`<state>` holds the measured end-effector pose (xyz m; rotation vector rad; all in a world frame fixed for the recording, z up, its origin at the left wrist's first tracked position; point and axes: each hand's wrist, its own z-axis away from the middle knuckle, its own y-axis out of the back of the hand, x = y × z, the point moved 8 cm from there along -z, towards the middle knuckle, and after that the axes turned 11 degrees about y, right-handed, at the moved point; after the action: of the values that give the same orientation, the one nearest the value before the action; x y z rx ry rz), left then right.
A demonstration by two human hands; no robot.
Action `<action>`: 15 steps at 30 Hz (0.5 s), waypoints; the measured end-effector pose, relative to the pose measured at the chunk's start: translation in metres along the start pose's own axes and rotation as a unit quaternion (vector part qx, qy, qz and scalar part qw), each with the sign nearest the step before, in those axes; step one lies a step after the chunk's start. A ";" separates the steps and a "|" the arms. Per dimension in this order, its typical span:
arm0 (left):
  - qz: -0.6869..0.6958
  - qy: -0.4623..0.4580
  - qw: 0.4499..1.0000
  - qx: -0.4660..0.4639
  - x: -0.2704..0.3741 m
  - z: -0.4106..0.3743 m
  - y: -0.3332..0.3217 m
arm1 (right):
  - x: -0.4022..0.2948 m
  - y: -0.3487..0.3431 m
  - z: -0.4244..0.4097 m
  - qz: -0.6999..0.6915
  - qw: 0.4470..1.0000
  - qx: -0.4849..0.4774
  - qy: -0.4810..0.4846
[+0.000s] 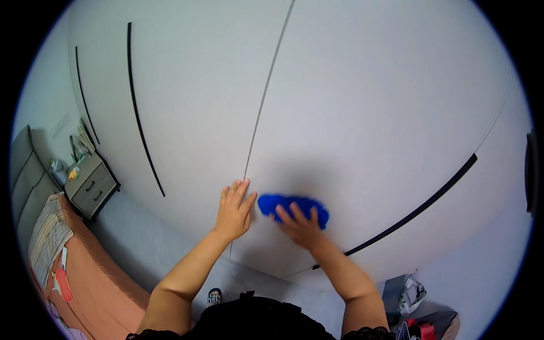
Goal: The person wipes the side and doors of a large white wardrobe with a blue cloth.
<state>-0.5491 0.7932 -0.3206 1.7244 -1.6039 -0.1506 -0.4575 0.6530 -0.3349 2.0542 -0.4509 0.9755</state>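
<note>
Before me stands a wardrobe with pale, smooth doors (pixel 361 106), split by a thin dark seam. My left hand (pixel 233 212) lies against the door surface by that seam, fingers stretched upward and holding nothing. To its right, my right hand (pixel 299 227) holds a blue cleaning cloth (pixel 293 204) pressed to the right-hand door. The fingers are spread over the cloth, which sticks out on both sides of them; its exact type is blurred. A long black handle strip (pixel 416 219) runs along this door, partly behind my right forearm.
Two more black handle strips (pixel 138 117) mark the doors at left. A bed with an orange cover (pixel 97 272) and a nightstand (pixel 91 185) with small items stand on the left. At lower right are a bag (pixel 411 295) and a bin-like container (pixel 446 321) holding hangers.
</note>
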 end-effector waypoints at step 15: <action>0.091 0.049 0.994 0.019 -0.044 0.006 0.025 | 0.131 0.065 -0.160 0.089 0.986 0.119 -0.079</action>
<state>-0.5816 0.8325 -0.3274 1.5787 -1.6912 0.0536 -0.4898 0.7418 -0.1397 2.3491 -0.6352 1.0155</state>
